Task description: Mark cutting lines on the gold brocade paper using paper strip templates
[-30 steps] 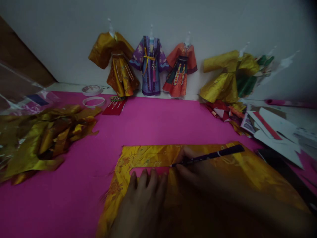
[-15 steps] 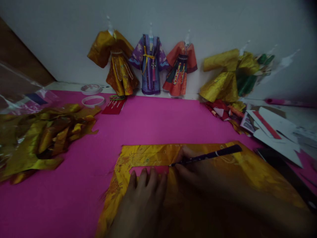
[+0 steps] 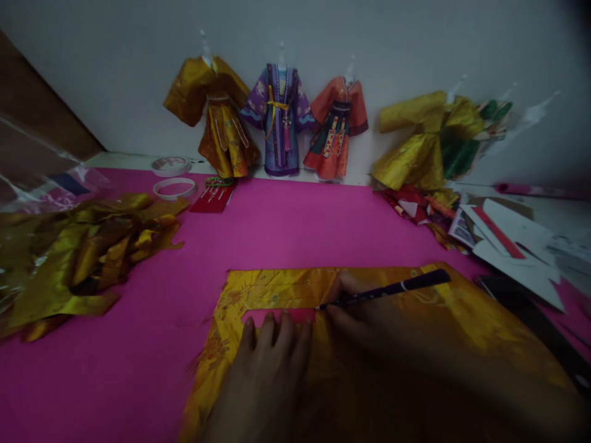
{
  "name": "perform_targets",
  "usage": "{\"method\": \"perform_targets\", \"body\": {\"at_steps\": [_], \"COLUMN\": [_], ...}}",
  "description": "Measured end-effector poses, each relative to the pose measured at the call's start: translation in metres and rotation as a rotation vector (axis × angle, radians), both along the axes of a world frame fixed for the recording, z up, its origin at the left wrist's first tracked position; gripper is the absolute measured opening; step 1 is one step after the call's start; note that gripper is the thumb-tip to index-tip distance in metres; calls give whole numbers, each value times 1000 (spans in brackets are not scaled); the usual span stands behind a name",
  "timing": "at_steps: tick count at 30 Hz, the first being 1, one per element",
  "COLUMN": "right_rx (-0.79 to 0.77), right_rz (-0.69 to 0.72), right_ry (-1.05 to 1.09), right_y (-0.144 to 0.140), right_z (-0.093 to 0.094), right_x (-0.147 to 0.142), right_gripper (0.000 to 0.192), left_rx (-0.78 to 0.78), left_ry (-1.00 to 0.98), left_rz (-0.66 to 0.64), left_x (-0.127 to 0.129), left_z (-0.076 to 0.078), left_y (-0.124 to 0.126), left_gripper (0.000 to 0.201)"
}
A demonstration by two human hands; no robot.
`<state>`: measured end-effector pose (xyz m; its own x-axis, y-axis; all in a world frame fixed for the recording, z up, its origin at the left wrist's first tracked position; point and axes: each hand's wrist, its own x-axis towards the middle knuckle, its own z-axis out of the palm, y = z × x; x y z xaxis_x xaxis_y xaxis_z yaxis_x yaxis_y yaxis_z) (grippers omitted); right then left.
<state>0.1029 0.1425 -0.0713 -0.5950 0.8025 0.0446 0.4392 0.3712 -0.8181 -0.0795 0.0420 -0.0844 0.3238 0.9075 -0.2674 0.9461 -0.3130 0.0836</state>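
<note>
One pink worktop [image 3: 295, 227] fills most of the view and carries everything described here. On its near half lies the yellow patterned fabric [image 3: 462, 314], the largest piece: a band runs left to right along its far edge, and a second band turns toward the viewer at the left corner, leaving a notch where the pink surface shows.

The left hand [image 3: 268, 375] lies flat on the fabric just below the notch, fingers extended and close together, holding nothing. The right hand [image 3: 364, 320] is closed around a dark pencil [image 3: 388, 288]. The pencil's long axis runs nearly left to right, tilted slightly; its tip points left and meets the fabric at the inner edge of the far band, just beside the left fingertips. Its blunt end points right and away.

At the left edge sits a heap of crumpled gold fabric scraps [image 3: 78, 258], well apart from the hands. At the right lie white paper pattern pieces [image 3: 508, 240]. Against the back wall hang miniature robes: a gold robe [image 3: 217, 117], a purple robe [image 3: 279, 117], an orange robe [image 3: 337, 126] and a yellow robe [image 3: 415, 144]. Two white tape rolls [image 3: 173, 178] rest near the gold robe.
</note>
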Motion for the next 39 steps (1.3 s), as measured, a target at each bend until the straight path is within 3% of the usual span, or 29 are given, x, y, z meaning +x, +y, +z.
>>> {"method": "perform_targets", "body": {"at_steps": [39], "right_rx": [-44], "right_rz": [17], "right_ry": [-32], "right_y": [-4], "right_z": [4], "right_x": [0], "right_gripper": [5], "left_rx": [-72], "left_ry": [28], "left_rz": [-6], "left_x": [1], "left_z": [5], "left_y": [0], "left_gripper": [61]}}
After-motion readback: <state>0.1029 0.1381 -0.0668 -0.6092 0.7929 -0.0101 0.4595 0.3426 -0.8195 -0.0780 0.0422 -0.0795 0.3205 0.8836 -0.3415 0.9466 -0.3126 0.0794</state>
